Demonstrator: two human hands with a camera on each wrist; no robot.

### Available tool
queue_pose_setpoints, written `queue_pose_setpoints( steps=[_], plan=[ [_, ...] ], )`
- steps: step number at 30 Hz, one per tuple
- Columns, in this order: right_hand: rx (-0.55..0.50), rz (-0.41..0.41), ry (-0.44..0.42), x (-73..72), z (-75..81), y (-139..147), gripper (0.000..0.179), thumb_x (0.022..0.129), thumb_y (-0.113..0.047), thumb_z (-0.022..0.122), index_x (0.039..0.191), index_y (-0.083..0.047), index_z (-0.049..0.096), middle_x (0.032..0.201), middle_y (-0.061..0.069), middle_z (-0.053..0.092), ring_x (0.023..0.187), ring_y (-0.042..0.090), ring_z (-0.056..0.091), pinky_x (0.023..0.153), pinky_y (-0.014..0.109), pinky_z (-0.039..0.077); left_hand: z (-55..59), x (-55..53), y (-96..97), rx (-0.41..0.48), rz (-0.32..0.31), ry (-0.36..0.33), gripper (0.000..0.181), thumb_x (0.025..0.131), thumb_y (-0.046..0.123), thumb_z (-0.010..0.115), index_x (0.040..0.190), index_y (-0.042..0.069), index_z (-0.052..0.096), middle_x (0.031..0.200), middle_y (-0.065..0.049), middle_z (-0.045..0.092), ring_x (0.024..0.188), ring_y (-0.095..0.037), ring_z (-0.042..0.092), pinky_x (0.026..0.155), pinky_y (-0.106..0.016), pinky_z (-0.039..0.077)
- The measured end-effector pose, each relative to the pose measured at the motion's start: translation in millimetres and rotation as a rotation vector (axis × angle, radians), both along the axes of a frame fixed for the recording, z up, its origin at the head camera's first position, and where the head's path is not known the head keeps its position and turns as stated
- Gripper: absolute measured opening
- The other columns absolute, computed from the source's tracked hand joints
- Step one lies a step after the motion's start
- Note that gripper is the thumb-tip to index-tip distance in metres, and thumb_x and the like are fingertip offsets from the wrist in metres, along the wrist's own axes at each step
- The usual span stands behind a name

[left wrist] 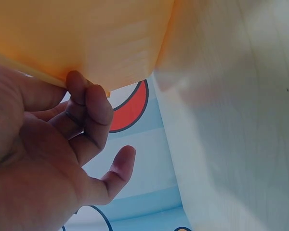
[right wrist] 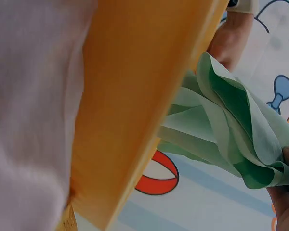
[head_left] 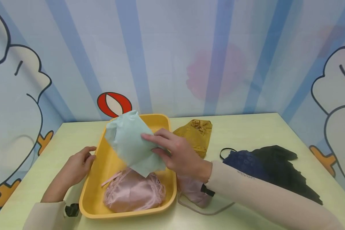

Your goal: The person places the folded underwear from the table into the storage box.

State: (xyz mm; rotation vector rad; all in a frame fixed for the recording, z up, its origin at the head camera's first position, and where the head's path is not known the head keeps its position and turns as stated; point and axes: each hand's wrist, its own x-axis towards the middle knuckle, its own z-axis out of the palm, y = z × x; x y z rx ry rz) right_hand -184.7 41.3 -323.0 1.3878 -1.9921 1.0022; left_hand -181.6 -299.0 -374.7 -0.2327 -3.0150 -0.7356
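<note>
over the yellow tray (head_left: 101, 174) is a mint-green garment (head_left: 132, 145), folded into loose layers, pinched at its near right edge between the thumb and fingers of the right hand (head_left: 178, 153). below its lowest corner a pink satin garment (head_left: 133, 193) with lace trim lies bunched in the near end of the tray; whether the two touch is hard to tell. at the tray's left side the left hand (head_left: 76, 166) grips the rim with bent fingers. just outside the right rim a mauve garment (head_left: 194, 191) lies partly under the right forearm, with a mustard-gold garment (head_left: 191, 135) behind it. farther right on the table (head_left: 247, 131), a navy lace garment (head_left: 240, 159) lies against a black garment (head_left: 287, 172).

because only one edge is held, the loose layers could slip apart and unfold, or spill over the rim if let go off-centre. a low pass might catch the pink lace and rumple it. the right sleeve, reaching across, could drag the mauve garment, and a hard pull by the left hand might shift the tray.
</note>
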Motion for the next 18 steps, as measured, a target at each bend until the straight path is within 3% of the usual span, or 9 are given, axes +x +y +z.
queue_pose_setpoints(
  steps=[5,18],
  plan=[
    [0.05,0.056,-0.019,5.8,-8.9,-9,0.046,0.085,0.005,0.066,0.129,-0.003,0.056,0.102,0.007,0.056,0.079,0.01,0.054,0.073,0.012,0.044,-0.1,-0.4,-1.2,-0.002,-0.011,0.012,0.035,0.098,0.005,0.047,0.128,-0.011,0.043,0.079,-0.007,0.053,0.063,-0.018,0.047,0.057,-0.032,0.042],
    [0.218,0.173,-0.205,18.8,-22.7,-13,0.048,0.088,0.001,0.064,0.134,-0.004,0.052,0.109,0.005,0.055,0.091,0.008,0.051,0.079,0.012,0.043,-1.5,-0.6,-2.1,-0.002,-0.023,0.028,0.035,0.099,0.006,0.047,0.129,-0.013,0.042,0.079,-0.006,0.053,0.062,-0.016,0.046,0.055,-0.032,0.041]
  ],
)
